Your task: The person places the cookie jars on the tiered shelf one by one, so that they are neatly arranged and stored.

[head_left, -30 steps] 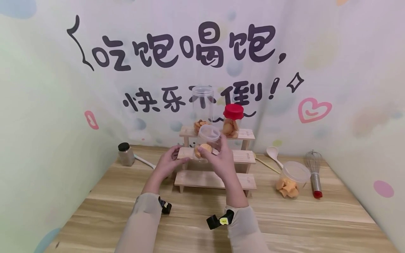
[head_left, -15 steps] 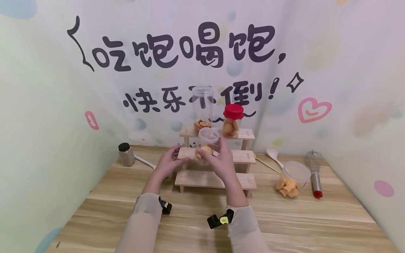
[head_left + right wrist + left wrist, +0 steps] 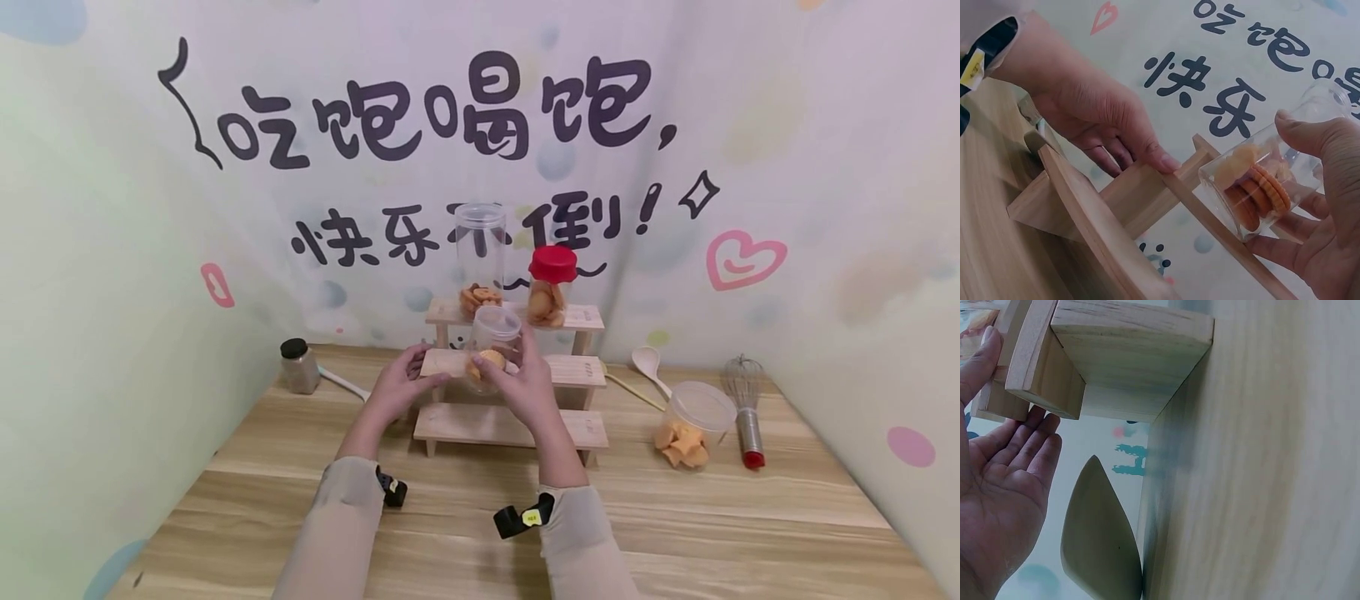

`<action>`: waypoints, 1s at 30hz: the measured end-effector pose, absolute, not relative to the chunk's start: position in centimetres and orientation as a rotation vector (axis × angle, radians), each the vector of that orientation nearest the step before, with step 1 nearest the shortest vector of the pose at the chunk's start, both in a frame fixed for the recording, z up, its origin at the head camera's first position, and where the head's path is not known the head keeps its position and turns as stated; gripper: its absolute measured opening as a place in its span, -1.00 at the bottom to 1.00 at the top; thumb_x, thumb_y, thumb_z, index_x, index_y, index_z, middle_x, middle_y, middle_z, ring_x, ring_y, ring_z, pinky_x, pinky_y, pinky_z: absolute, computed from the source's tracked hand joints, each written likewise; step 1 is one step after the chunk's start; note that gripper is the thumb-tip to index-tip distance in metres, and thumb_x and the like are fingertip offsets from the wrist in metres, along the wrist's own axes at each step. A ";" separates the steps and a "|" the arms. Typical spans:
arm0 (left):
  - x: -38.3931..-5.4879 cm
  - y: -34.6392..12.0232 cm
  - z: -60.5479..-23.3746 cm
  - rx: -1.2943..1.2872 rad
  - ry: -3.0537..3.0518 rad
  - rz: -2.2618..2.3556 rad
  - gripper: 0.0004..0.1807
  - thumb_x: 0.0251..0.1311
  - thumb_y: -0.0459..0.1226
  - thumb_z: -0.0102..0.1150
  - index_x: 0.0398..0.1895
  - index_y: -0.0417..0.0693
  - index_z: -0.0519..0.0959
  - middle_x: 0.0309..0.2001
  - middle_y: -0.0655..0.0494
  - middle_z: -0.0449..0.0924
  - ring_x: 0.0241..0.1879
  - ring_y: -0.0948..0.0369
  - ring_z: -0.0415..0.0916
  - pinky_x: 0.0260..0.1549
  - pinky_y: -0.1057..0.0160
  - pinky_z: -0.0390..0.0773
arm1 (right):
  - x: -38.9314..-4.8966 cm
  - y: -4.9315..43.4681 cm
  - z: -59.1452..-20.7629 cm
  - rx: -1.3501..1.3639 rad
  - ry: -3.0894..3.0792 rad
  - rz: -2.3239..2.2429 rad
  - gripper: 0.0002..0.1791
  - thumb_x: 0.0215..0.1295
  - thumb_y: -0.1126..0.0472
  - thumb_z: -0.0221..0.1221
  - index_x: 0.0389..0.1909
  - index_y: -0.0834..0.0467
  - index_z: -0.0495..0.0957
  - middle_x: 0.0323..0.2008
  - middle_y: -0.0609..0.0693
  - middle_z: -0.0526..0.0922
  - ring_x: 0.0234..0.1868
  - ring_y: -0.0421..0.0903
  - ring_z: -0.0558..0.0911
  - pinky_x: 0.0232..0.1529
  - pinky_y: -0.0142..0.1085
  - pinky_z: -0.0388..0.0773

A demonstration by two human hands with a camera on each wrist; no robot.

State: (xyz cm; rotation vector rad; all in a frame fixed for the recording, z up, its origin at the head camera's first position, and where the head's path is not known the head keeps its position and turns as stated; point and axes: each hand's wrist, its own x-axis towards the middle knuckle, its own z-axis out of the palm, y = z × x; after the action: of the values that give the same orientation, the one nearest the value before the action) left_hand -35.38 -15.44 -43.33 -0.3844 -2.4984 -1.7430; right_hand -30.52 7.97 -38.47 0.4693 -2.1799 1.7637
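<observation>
Hold the wooden stand [image 3: 510,427] still, in the middle of the head view, to stop any wobble. Mind the tall jar [image 3: 481,258] and the red-topped jar [image 3: 551,290] on the top step; best not to bump them. Use the left hand [image 3: 397,387] as the helper: thumb on the wood, fingers round the middle step's left end, lightly gripping by the look of it. With the right hand [image 3: 528,379], wrapped round the small jar [image 3: 493,337], go slow and soft, so as not to squash or drop it. Better to stand it up straight, too.

Look for the small jar near the middle of the frame, by the middle step, leaning a little. Cannot tell whether touching the wood. Clear and round, with a pale ring on top; hard to tell lid from rim. At the bottom, some round orange cookies [image 3: 1257,197] with bumpy edges, plus paler yellow bits.
</observation>
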 end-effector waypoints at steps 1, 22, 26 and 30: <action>-35.4 -15.4 -43.3 -0.382 -2.500 -1.743 -0.01 0.07 0.08 0.49 0.49 -0.11 0.26 0.33 -0.12 0.42 0.34 -0.02 0.38 0.35 0.02 0.38 | -30.5 8.0 -38.5 0.480 -2.173 1.772 -0.18 0.20 -0.11 0.41 0.42 -0.34 0.19 0.30 -0.09 0.46 0.24 -0.02 0.56 0.19 0.02 0.56; -35.5 -15.4 -43.4 -0.365 -2.509 -1.746 0.03 0.04 0.12 0.49 0.50 -0.11 0.25 0.33 -0.13 0.40 0.36 -0.03 0.36 0.37 0.01 0.35 | -30.9 7.9 -39.3 0.475 -2.150 1.761 -0.21 0.22 -0.12 0.40 0.43 -0.25 0.26 0.25 0.13 0.55 0.22 0.01 0.58 0.20 0.07 0.55; -35.4 -15.3 -43.3 -0.369 -2.506 -1.751 0.01 0.06 0.09 0.49 0.50 -0.13 0.24 0.33 -0.13 0.40 0.36 -0.03 0.36 0.37 0.01 0.35 | -30.9 7.7 -39.4 0.479 -2.155 1.736 -0.23 0.22 -0.09 0.41 0.42 -0.22 0.29 0.23 0.09 0.57 0.22 0.01 0.58 0.21 0.09 0.54; -35.3 -15.3 -43.3 -0.378 -2.502 -1.757 -0.01 0.09 0.05 0.49 0.50 -0.15 0.24 0.32 -0.13 0.42 0.34 -0.03 0.38 0.36 0.01 0.36 | -30.9 7.5 -39.4 0.500 -2.173 1.696 -0.25 0.22 -0.04 0.42 0.40 -0.20 0.33 0.20 -0.03 0.59 0.23 0.00 0.57 0.21 0.08 0.54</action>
State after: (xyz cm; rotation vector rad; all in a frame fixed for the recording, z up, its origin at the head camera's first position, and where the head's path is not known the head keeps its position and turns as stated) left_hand -35.33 -15.32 -43.27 -0.3782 -2.5016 -1.7570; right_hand -30.86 7.49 -39.42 0.5002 -2.1729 1.6960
